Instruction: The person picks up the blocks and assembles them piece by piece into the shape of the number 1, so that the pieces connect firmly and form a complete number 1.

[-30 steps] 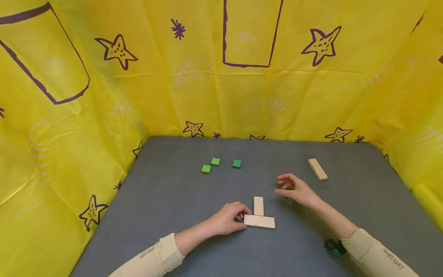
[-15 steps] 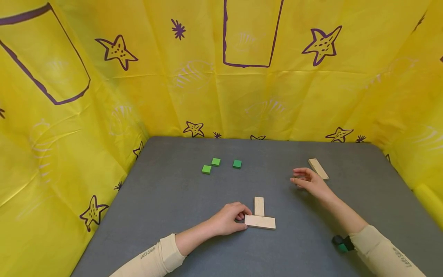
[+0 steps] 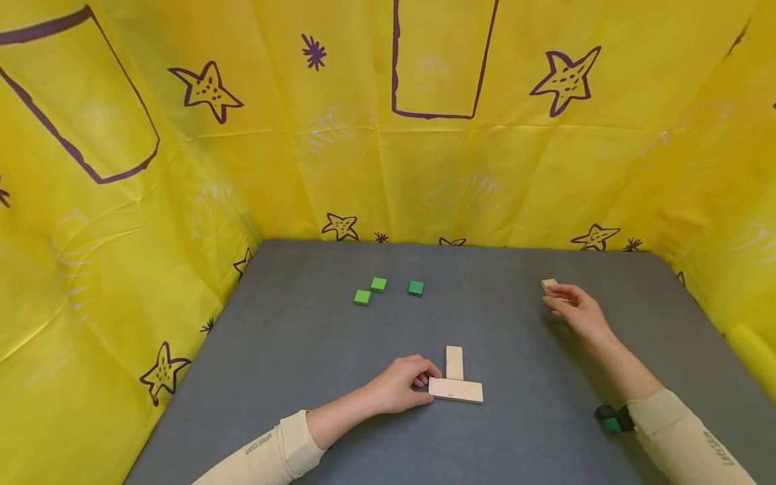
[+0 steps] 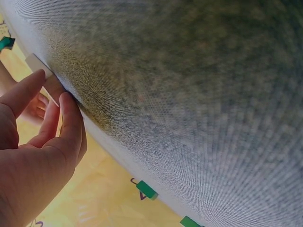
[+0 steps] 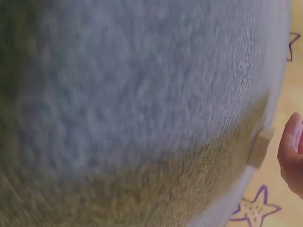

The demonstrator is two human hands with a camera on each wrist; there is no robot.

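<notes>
Pinching front plank [image 3: 457, 390], left hand [image 3: 400, 385]; right hand [image 3: 580, 314] near far plank [image 3: 548, 285].

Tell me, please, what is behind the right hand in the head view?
A wooden block on the grey table: its far end shows; the right hand covers most of the rest.

On the table [image 3: 315, 350]: 3 tiles [image 3: 362, 297] back left; far plank [image 3: 548, 284] back right, by the right hand [image 3: 578, 315]; left hand [image 3: 401, 384] left of the front plank [image 3: 456, 390]; middle plank [image 3: 454, 362] just behind that.
</notes>
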